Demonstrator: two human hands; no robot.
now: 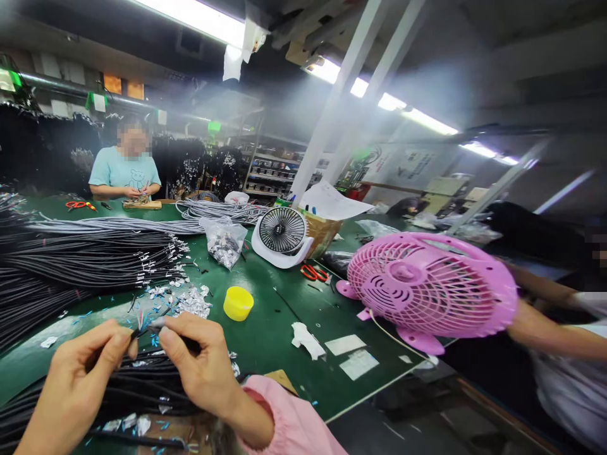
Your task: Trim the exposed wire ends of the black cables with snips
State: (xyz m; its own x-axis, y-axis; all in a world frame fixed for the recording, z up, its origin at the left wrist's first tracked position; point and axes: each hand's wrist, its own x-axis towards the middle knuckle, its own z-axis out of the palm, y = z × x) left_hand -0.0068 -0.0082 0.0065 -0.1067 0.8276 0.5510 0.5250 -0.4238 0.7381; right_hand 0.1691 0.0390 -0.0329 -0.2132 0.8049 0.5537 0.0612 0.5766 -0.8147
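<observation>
Inside the edge of the table [268,344], we are pinching cable [136,333] in left hand [78,376], something unclear in right hand [202,354], best gently for the wires [141,318].

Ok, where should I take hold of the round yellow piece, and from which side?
Probably across the outer wall of the yellow piece, coming from the near right: it sits rim-up, with a short round wall to pinch. Silvery scraps lie to its left, crowding that side.
</observation>
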